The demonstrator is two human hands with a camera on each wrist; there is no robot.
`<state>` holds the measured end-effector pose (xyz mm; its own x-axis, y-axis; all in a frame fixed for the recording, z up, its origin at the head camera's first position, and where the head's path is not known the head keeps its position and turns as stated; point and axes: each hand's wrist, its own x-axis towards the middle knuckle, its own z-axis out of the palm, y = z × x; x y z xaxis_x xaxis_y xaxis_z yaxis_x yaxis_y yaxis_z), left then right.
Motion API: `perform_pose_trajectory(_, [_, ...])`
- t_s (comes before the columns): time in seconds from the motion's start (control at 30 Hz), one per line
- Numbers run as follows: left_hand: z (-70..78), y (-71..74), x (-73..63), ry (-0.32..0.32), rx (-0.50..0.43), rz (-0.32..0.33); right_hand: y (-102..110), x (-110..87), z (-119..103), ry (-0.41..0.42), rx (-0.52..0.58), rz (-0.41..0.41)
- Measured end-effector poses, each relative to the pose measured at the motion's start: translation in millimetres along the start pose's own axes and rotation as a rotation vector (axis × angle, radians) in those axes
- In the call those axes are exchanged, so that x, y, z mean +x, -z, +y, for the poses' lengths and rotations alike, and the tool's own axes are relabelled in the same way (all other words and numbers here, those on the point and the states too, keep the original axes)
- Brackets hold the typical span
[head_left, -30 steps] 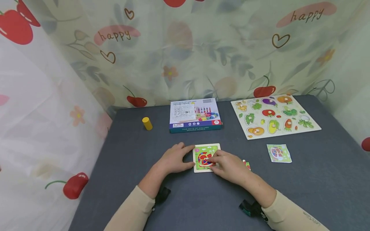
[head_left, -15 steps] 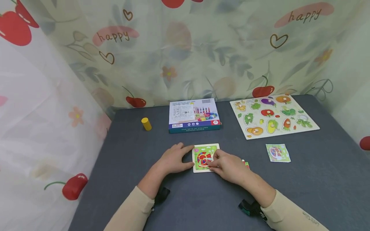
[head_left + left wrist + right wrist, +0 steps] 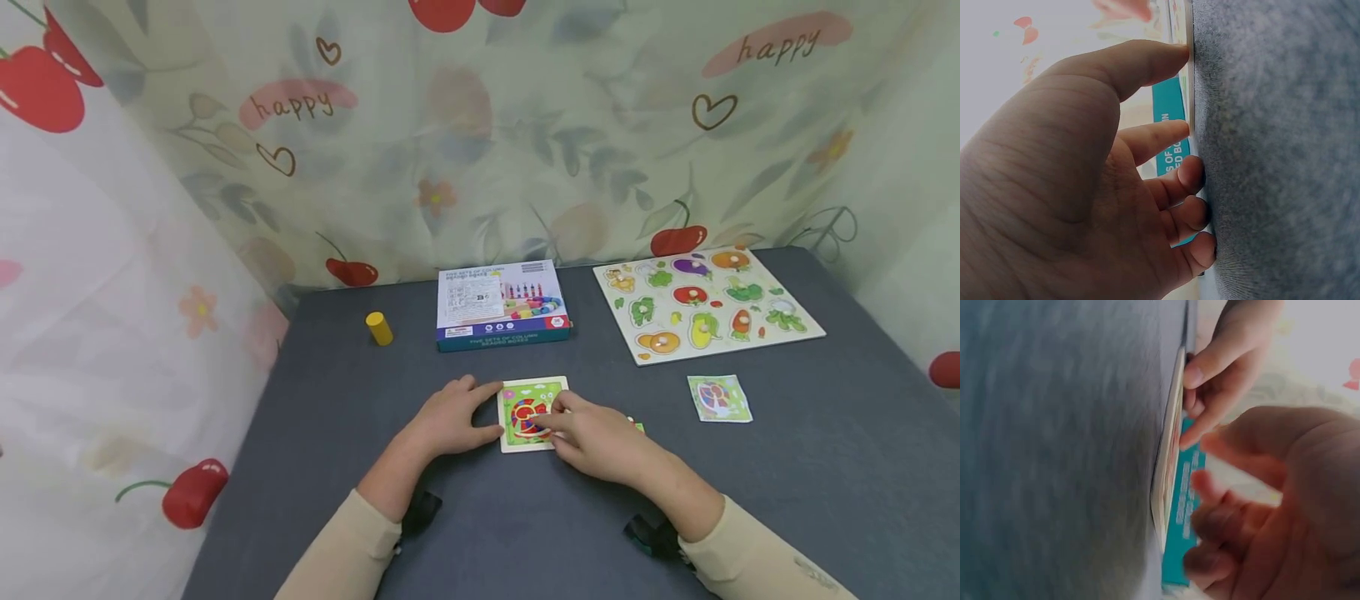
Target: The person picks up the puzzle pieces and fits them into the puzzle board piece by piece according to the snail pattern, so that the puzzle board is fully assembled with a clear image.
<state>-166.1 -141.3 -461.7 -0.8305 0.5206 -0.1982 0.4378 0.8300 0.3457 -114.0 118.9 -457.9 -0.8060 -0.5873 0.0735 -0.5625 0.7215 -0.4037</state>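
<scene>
A small square jigsaw puzzle board [image 3: 510, 446] lies on the table, with a green picture, a red curled figure and a pale wooden frame. My left hand [image 3: 450, 417] touches its left edge with thumb and index finger spread apart; in the left wrist view the other fingers bend loosely onto the cloth. Over the board's right side, my right hand [image 3: 603, 437] reaches its index finger to the middle of the picture. In the right wrist view no piece shows between its fingers. A small red-and-green thing [image 3: 636, 423] peeks out behind the right hand, mostly hidden.
Behind the board lies a flat toy box [image 3: 502, 308]. A yellow cylinder [image 3: 379, 328] stands left of it. To the right are a vegetable puzzle board [image 3: 708, 304] and a small picture card [image 3: 718, 398]. A printed curtain [image 3: 517, 125] hangs behind the table.
The right hand's fingers, earlier bunched together at the picture, have spread, with the index finger now extended onto it. The left hand stays at the board's edge. The head view has shifted slightly.
</scene>
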Motion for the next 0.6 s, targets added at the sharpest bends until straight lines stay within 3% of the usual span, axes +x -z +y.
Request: perform_pose_trajectory(0.6, [1.0,1.8,-2.1,0.012,-0.018,-0.011,42,-10.0,0,0.012,0.038,0.111])
